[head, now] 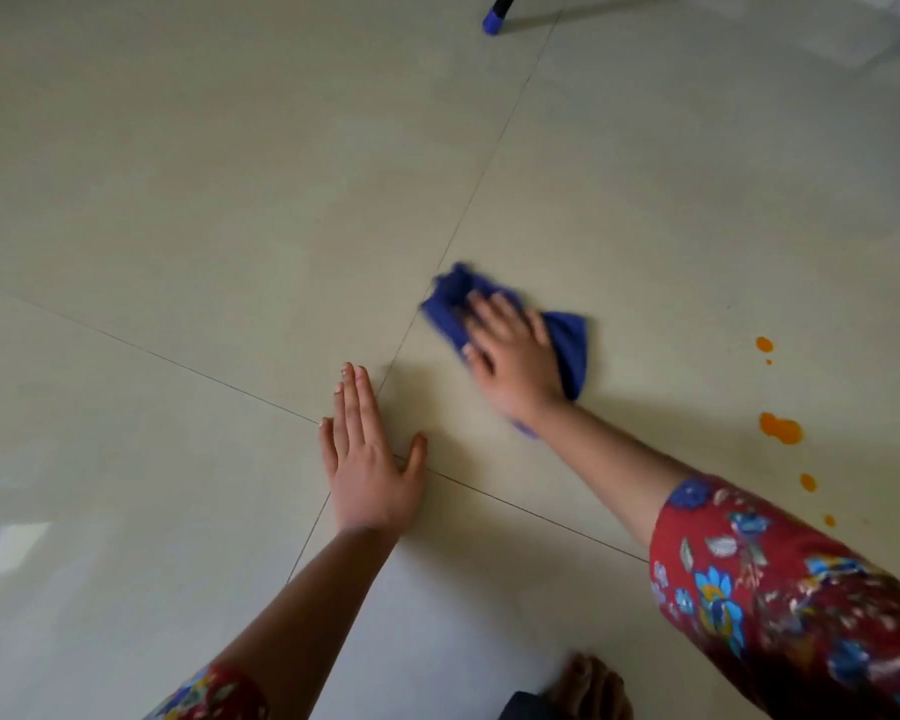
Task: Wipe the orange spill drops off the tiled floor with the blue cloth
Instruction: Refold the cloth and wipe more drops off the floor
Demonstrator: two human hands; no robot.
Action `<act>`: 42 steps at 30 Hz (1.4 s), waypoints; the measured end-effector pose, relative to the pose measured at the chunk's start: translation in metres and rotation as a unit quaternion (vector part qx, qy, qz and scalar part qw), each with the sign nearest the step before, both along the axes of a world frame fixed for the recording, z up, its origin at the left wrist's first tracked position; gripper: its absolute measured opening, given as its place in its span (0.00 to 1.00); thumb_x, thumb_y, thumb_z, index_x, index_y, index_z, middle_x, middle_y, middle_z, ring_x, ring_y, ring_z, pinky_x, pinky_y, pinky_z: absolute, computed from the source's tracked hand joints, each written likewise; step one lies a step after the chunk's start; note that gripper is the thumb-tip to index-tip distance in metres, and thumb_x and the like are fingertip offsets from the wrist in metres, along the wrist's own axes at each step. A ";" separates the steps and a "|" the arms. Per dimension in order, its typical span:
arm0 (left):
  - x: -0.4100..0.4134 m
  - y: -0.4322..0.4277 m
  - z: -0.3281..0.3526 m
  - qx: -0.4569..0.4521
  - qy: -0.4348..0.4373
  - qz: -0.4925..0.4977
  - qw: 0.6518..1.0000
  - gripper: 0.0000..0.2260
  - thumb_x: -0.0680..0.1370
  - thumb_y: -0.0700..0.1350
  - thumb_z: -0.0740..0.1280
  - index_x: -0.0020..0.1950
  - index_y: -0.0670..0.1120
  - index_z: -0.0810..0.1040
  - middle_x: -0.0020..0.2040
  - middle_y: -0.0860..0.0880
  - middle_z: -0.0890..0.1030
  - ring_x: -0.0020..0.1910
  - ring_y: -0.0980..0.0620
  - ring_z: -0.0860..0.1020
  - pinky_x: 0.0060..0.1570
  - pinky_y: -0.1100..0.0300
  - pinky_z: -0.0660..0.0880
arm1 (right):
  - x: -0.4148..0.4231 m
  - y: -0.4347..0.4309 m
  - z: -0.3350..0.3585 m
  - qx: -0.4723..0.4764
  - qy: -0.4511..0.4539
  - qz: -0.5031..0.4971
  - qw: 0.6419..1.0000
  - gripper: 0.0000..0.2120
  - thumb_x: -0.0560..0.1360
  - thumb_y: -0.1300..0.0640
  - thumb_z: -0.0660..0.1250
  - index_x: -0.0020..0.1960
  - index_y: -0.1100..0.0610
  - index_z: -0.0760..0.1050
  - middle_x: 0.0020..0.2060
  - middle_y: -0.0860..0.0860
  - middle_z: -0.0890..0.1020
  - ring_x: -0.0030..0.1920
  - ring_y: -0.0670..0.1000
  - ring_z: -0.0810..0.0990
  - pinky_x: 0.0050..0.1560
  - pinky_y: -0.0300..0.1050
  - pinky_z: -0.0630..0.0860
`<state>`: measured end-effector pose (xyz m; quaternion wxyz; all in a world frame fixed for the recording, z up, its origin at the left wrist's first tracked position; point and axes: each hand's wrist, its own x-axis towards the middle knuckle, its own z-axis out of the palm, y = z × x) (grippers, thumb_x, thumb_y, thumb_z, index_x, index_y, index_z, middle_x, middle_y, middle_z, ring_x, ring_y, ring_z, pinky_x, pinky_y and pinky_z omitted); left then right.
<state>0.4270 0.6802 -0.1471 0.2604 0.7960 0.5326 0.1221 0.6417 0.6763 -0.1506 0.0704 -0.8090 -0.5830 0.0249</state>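
The right hand (515, 356) presses flat, fingers spread, on the soft, floppy blue cloth (567, 340), which should bunch easily, away from the orange drops (780, 428).

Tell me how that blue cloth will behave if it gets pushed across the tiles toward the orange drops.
The blue cloth looks bunched and creased under the right hand, so it is probably floppy and may fold over itself. The tiled floor is glossy, so it should slide easily. It likely smears the orange drops before soaking them.
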 end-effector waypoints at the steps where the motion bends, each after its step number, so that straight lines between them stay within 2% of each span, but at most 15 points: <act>1: 0.002 0.000 0.000 -0.003 0.000 -0.008 1.000 0.39 0.74 0.60 0.55 0.79 0.48 0.42 0.79 0.55 0.42 0.78 0.53 0.46 0.74 0.54 0.42 | -0.021 -0.018 -0.001 0.001 0.003 0.061 0.998 0.22 0.79 0.46 0.52 0.69 0.50 0.73 0.74 0.49 0.68 0.74 0.54 0.65 0.71 0.58 0.61; 3: 0.002 0.002 0.001 0.001 0.005 -0.049 0.999 0.39 0.74 0.60 0.55 0.79 0.48 0.43 0.79 0.55 0.41 0.78 0.53 0.45 0.74 0.52 0.43 | -0.043 -0.066 0.002 -0.011 0.006 0.122 0.992 0.20 0.80 0.48 0.55 0.70 0.47 0.70 0.75 0.46 0.66 0.75 0.51 0.62 0.73 0.55 0.58; 5: -0.001 0.003 -0.002 0.010 0.015 -0.083 0.996 0.38 0.75 0.60 0.54 0.80 0.48 0.44 0.79 0.55 0.42 0.78 0.53 0.45 0.74 0.52 0.44 | -0.028 -0.110 0.002 -0.002 0.003 0.103 0.995 0.20 0.79 0.48 0.56 0.71 0.46 0.69 0.74 0.45 0.67 0.74 0.50 0.63 0.72 0.55 0.60; 10: -0.012 0.000 -0.007 0.008 0.039 -0.099 0.994 0.37 0.77 0.63 0.51 0.80 0.47 0.43 0.79 0.53 0.43 0.78 0.53 0.44 0.75 0.52 0.46 | 0.049 -0.128 0.002 -0.011 0.000 -0.182 0.983 0.24 0.78 0.47 0.51 0.72 0.50 0.69 0.73 0.50 0.69 0.73 0.54 0.66 0.66 0.61 0.66; 12: -0.013 -0.001 -0.006 0.010 0.039 -0.102 0.994 0.36 0.77 0.62 0.50 0.80 0.47 0.45 0.80 0.53 0.45 0.79 0.52 0.45 0.75 0.51 0.46 | 0.045 -0.093 0.004 -0.018 0.012 -0.223 0.974 0.26 0.76 0.45 0.50 0.72 0.48 0.69 0.73 0.50 0.69 0.73 0.55 0.67 0.67 0.61 0.65; 16: -0.010 -0.003 -0.002 0.009 0.039 -0.116 0.992 0.34 0.77 0.61 0.51 0.80 0.49 0.48 0.80 0.53 0.48 0.79 0.51 0.47 0.75 0.49 0.47 | -0.004 -0.055 -0.001 0.001 0.008 -0.083 0.997 0.24 0.77 0.45 0.53 0.70 0.49 0.72 0.72 0.50 0.70 0.73 0.55 0.67 0.70 0.58 0.61; 18: -0.005 -0.003 -0.002 0.006 0.034 -0.130 0.991 0.33 0.77 0.59 0.52 0.80 0.50 0.49 0.80 0.53 0.49 0.79 0.50 0.48 0.75 0.49 0.47 | -0.030 -0.078 -0.001 -0.002 0.000 0.018 1.000 0.22 0.79 0.46 0.55 0.71 0.46 0.70 0.74 0.47 0.67 0.74 0.52 0.64 0.72 0.54 0.56; 20: 0.002 -0.002 -0.001 0.017 0.027 -0.151 0.988 0.33 0.78 0.59 0.54 0.80 0.50 0.49 0.80 0.52 0.50 0.79 0.50 0.49 0.75 0.48 0.48 | -0.044 -0.120 0.000 -0.017 0.012 0.055 0.998 0.21 0.80 0.47 0.56 0.73 0.45 0.67 0.75 0.45 0.64 0.76 0.49 0.59 0.74 0.52 0.53; 24: 0.026 0.002 0.006 0.040 0.018 -0.255 0.966 0.33 0.78 0.56 0.55 0.80 0.51 0.46 0.80 0.53 0.48 0.79 0.51 0.47 0.75 0.48 0.48 | -0.024 -0.207 0.001 -0.002 0.026 -0.094 0.995 0.21 0.81 0.47 0.54 0.73 0.47 0.68 0.74 0.46 0.67 0.75 0.50 0.62 0.70 0.58 0.62; 28: 0.053 0.000 0.009 0.039 0.021 -0.297 0.954 0.32 0.78 0.56 0.51 0.80 0.51 0.45 0.80 0.53 0.47 0.79 0.51 0.47 0.76 0.49 0.48 | 0.012 -0.187 0.004 0.010 0.023 -0.291 0.957 0.22 0.80 0.47 0.53 0.70 0.52 0.72 0.71 0.51 0.71 0.71 0.55 0.70 0.65 0.59 0.70; 29: 0.059 -0.003 0.009 0.028 0.021 -0.294 0.955 0.31 0.78 0.55 0.50 0.80 0.51 0.46 0.80 0.53 0.47 0.79 0.51 0.47 0.76 0.49 0.48 | 0.011 -0.176 0.005 0.015 0.034 -0.296 0.955 0.22 0.79 0.48 0.54 0.68 0.55 0.73 0.70 0.53 0.72 0.69 0.57 0.72 0.63 0.59 0.72; 31: 0.068 -0.013 0.010 0.009 0.011 -0.289 0.957 0.31 0.78 0.55 0.51 0.80 0.51 0.48 0.80 0.53 0.49 0.79 0.51 0.49 0.75 0.50 0.48 | -0.004 -0.176 0.000 0.029 0.037 -0.179 0.983 0.21 0.79 0.51 0.55 0.69 0.56 0.73 0.71 0.54 0.71 0.70 0.57 0.71 0.65 0.56 0.70; 34: 0.075 -0.035 0.013 0.002 -0.002 -0.326 0.945 0.29 0.79 0.53 0.53 0.80 0.51 0.50 0.80 0.53 0.49 0.79 0.51 0.49 0.75 0.51 0.47 | -0.039 -0.239 0.004 -0.042 0.078 -0.005 0.996 0.23 0.82 0.50 0.54 0.76 0.49 0.61 0.76 0.49 0.62 0.76 0.51 0.59 0.74 0.48 0.56; 38: 0.087 -0.062 0.017 0.002 -0.004 -0.381 0.925 0.28 0.82 0.49 0.57 0.80 0.51 0.50 0.78 0.56 0.45 0.79 0.52 0.46 0.75 0.54 0.43 | -0.021 -0.335 0.012 -0.017 0.099 -0.133 0.986 0.23 0.82 0.47 0.53 0.77 0.45 0.58 0.76 0.46 0.62 0.76 0.49 0.58 0.72 0.53 0.60; 42: 0.094 -0.077 0.021 -0.012 -0.015 -0.394 0.919 0.27 0.82 0.50 0.56 0.79 0.52 0.49 0.79 0.57 0.45 0.78 0.55 0.45 0.75 0.56 0.43 | 0.018 -0.335 0.015 -0.019 0.078 -0.202 0.976 0.23 0.82 0.47 0.52 0.76 0.51 0.60 0.76 0.47 0.61 0.76 0.49 0.56 0.72 0.56 0.62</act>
